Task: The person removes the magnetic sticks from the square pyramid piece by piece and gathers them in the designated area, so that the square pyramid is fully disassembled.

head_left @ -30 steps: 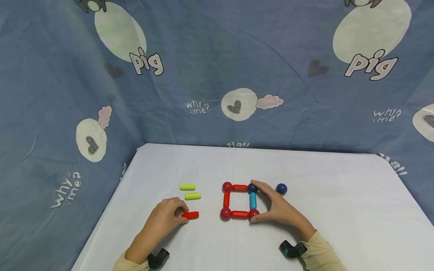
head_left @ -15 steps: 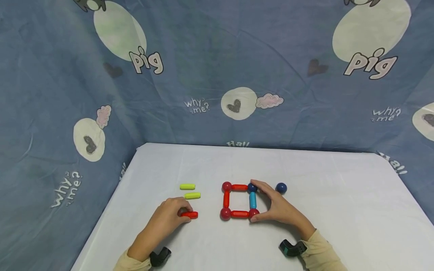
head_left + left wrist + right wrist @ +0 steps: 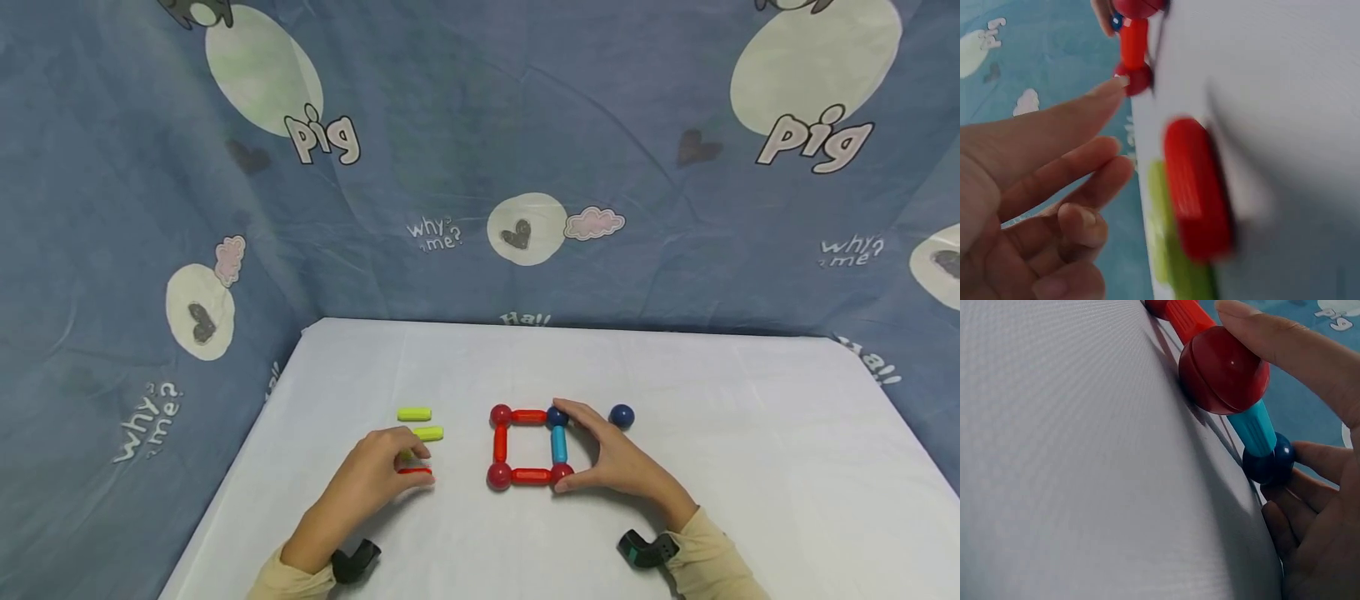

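Note:
A square of magnetic rods and balls lies on the white table, with red rods (image 3: pixel 531 476) on three sides and a light-blue rod (image 3: pixel 558 445) on the right. My right hand (image 3: pixel 626 462) spans that right side: the thumb is against the red ball (image 3: pixel 1225 370) at the near corner, the fingers at the dark-blue ball (image 3: pixel 1269 461) at the far corner. My left hand (image 3: pixel 367 471) hovers just over a loose red rod (image 3: pixel 1196 187), partly hiding it in the head view. In the left wrist view its loosely bent fingers are apart from that rod.
Several yellow-green rods (image 3: pixel 414 414) lie by the left hand, one partly hidden behind its fingers. Beyond the right hand sits a loose dark-blue ball (image 3: pixel 622 416). A blue printed cloth (image 3: pixel 450 292) hangs behind the table's back edge.
My left hand has shifted a little right and lifted off the loose red rod, which it was touching. The right hand and the square have stayed in place.

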The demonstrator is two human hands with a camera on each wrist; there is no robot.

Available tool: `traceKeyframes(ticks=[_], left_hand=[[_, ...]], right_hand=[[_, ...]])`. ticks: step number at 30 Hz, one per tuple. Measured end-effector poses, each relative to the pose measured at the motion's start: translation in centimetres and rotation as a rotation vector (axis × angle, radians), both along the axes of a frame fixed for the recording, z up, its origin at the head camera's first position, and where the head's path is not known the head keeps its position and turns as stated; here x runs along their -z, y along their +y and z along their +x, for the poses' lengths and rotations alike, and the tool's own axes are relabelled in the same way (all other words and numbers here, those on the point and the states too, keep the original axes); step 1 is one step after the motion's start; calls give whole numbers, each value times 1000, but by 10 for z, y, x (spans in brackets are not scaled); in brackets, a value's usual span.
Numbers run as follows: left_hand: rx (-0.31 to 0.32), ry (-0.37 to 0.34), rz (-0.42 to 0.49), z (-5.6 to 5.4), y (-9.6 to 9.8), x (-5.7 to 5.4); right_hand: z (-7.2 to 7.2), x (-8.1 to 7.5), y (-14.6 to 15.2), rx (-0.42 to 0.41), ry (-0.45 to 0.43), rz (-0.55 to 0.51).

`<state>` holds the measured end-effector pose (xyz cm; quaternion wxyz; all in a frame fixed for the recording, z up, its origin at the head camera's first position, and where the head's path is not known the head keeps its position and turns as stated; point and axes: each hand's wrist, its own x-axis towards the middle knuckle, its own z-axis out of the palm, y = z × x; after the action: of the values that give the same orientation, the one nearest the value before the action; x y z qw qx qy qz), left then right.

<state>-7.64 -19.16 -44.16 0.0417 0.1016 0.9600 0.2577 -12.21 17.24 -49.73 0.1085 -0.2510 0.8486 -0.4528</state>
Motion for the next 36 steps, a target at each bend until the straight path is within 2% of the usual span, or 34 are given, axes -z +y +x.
traceKeyframes(ticks=[4,7,9,13,16,18,24,36], left_hand=[[51,69,72,-12,23,-5],[88,86,107,-24,45,-3],[118,58,115,-32,59,0],[192,-41,100,-42,83,8],[217,-94,60,-44,96,11],[220,-101,31,-43,101,13],[218,-74,-1,-39,110,16],[272,-23,3,-39,119,24]], right_hand=[[-1,1,3,-12,0,-16],[-2,2,3,-23,4,-51],[-4,4,3,-28,2,-83],[-7,7,1,-27,12,-136],[-8,10,-1,-20,25,-154],[-9,11,-2,-22,35,-155],[-9,10,-1,-37,53,-134],[-8,9,4,-71,60,-160]])
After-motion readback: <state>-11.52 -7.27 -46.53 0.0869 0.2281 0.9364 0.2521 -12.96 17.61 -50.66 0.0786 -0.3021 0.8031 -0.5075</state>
